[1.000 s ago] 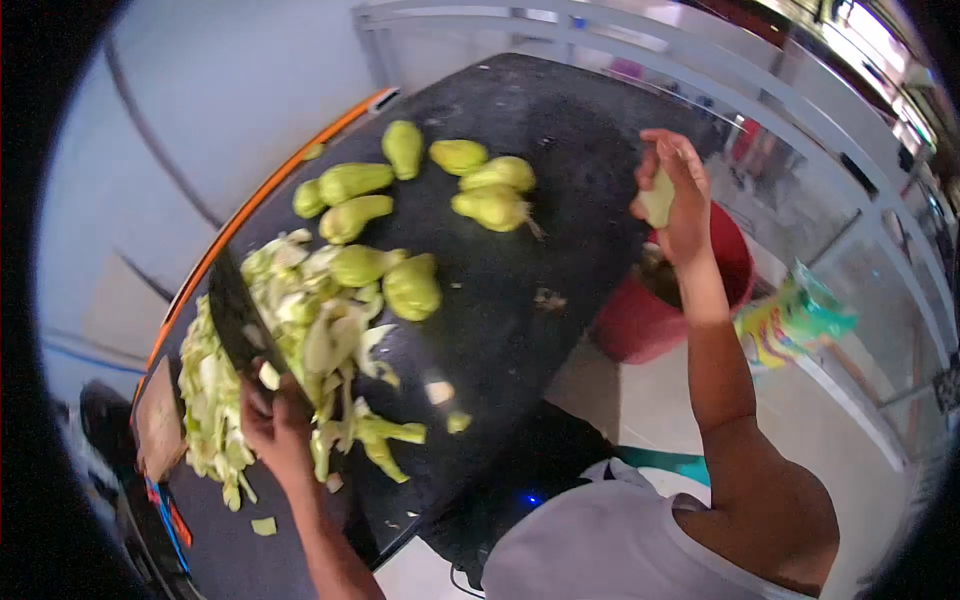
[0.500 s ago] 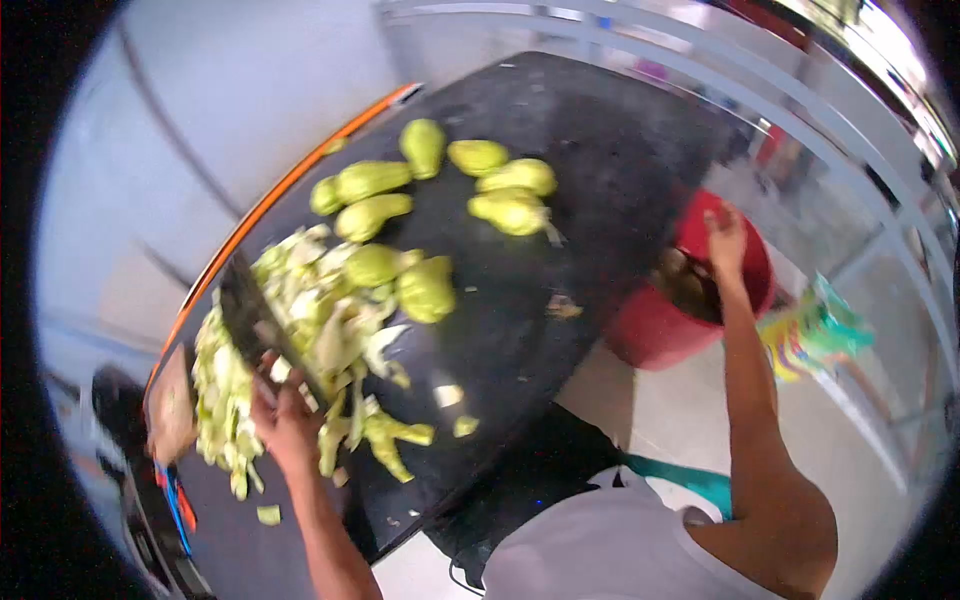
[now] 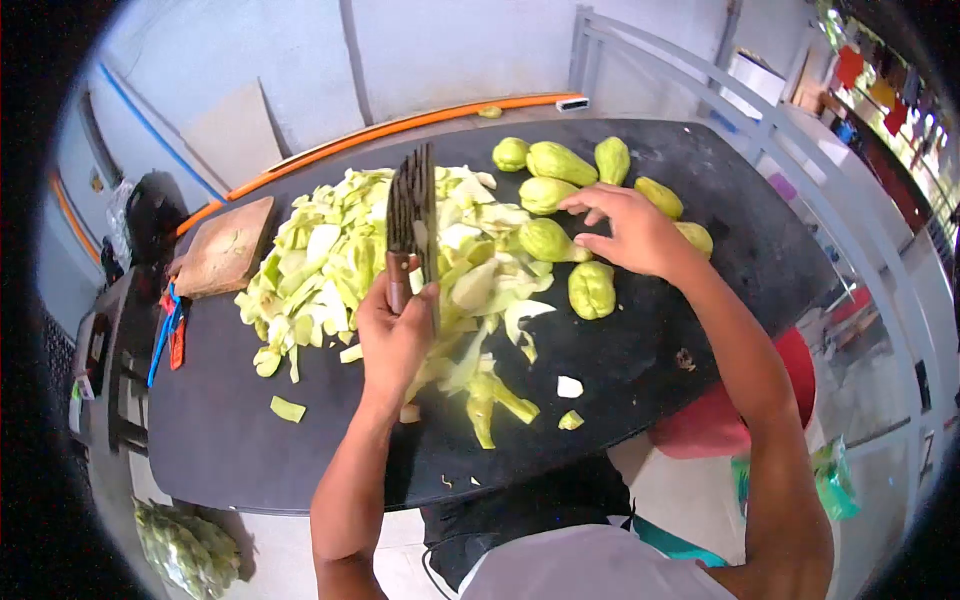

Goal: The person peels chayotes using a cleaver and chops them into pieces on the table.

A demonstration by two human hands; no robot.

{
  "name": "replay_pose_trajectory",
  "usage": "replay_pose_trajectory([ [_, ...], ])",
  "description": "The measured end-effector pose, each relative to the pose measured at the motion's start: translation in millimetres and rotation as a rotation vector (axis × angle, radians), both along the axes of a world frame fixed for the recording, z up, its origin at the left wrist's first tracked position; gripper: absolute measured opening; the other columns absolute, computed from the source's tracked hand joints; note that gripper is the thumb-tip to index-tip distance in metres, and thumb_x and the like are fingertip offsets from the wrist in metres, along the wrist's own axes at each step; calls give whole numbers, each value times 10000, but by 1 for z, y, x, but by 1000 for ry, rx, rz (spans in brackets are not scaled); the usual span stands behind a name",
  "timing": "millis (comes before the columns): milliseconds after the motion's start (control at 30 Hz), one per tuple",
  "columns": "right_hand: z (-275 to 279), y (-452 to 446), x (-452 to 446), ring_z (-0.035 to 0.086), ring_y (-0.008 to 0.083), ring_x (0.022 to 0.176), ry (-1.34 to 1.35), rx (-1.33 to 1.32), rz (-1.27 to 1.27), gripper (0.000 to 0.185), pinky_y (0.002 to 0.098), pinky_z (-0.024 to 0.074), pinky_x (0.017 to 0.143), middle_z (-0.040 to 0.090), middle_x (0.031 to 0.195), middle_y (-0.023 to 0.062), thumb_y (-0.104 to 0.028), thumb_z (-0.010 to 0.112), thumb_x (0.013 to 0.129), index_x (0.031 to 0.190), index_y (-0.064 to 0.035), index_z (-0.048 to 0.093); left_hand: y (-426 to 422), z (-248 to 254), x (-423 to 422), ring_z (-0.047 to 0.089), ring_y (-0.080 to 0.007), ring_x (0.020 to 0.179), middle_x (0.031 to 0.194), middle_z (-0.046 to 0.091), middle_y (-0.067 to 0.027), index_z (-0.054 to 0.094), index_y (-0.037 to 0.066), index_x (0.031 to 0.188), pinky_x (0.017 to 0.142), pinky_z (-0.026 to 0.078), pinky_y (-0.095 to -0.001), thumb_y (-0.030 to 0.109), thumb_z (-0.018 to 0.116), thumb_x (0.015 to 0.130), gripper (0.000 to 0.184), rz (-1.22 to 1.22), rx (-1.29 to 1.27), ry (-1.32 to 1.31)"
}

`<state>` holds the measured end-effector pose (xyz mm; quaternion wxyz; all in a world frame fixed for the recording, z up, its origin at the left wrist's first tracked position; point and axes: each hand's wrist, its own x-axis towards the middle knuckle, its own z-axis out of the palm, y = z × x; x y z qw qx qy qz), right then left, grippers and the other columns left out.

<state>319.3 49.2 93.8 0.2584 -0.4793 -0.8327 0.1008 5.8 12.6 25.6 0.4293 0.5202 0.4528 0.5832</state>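
Note:
My left hand (image 3: 395, 335) is closed round the wooden handle of a wide dark knife (image 3: 410, 205), its blade pointing away from me above a pile of cut green pieces (image 3: 325, 260). My right hand (image 3: 625, 225) reaches over the whole pear-shaped green vegetables, fingers apart and nothing held. Just left of its fingertips is one green vegetable (image 3: 545, 240); another (image 3: 592, 290) lies nearer me, and others sit beyond the hand. Long peels (image 3: 482, 405) and small scraps lie on the black table (image 3: 260, 455) near its front edge.
A wooden board (image 3: 225, 248) lies at the table's left end, beside red and blue-handled tools (image 3: 175, 335). Below the right edge stands a red bucket (image 3: 700, 425), partly behind my forearm. A metal railing (image 3: 850, 165) runs along the right. A plastic bag of greens (image 3: 185, 545) is on the floor.
The view has turned left. My right hand, which held a pale piece a second ago, went to the red bucket and is now empty over the whole vegetables. My left hand still grips the knife.

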Motion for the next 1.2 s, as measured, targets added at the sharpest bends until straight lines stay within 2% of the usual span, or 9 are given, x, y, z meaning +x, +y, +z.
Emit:
replay_pose_trajectory([
  [267,-25,78,-25,594,287,1151,-982,241,413,591,419,548,856,558,1294,59,9,673,736,1258,-248,567,-1,2,-3,412,-29,533,659,508,62,596,7,1253,482,302,-227,76,666,908,359,-16,-31,34],
  [433,-14,94,-10,629,304,1015,-1038,228,376,527,439,559,807,594,1080,77,-153,804,668,1161,-180,621,0,-1,-2,356,-43,563,650,438,71,629,1,1124,501,303,-254,117,691,885,272,-9,7,24],
  [567,-11,98,14,652,332,952,-1128,136,185,551,441,551,800,629,1044,101,-288,860,603,1105,-154,675,1,-3,-5,417,-38,569,705,538,53,603,-11,1216,516,326,-228,64,662,906,324,-25,17,62],
  [667,-6,88,36,656,332,954,-701,279,37,624,474,535,800,648,1042,95,-315,885,586,1129,-123,644,3,-6,-5,421,-39,575,702,535,52,603,-14,1201,514,327,-230,69,664,907,311,-36,31,41],
  [700,-4,82,31,684,277,812,-541,370,-22,634,447,543,753,678,950,91,-375,875,666,1169,-73,635,4,-7,-3,420,-39,566,682,523,56,609,-16,1171,502,318,-231,82,675,909,288,-1,77,61],
  [833,22,33,-31,616,117,624,195,-390,-207,712,259,492,473,653,849,58,-481,811,792,1244,19,580,-4,3,-2,392,-35,520,602,466,62,624,-12,1134,475,298,-241,117,687,922,256,-52,66,77],
  [867,14,29,-41,609,108,599,333,-498,-148,651,221,447,401,647,832,56,-447,788,823,1228,8,559,-8,6,-2,361,-82,642,669,418,26,616,-19,973,557,338,-289,211,701,906,253,-30,50,100],
  [1000,-4,3,-78,579,125,541,841,-886,-73,410,249,414,370,632,807,44,-389,690,909,1111,-50,581,-15,18,-5,334,-84,621,636,368,32,561,-3,830,540,324,-292,236,719,909,298,20,158,180],
  [1200,-32,-2,-99,573,102,551,1013,-789,41,434,223,395,387,633,817,39,-380,724,882,1123,-42,598,-11,48,-20,348,-75,634,616,427,1,566,-24,823,550,356,-268,186,751,883,286,65,160,347],
])
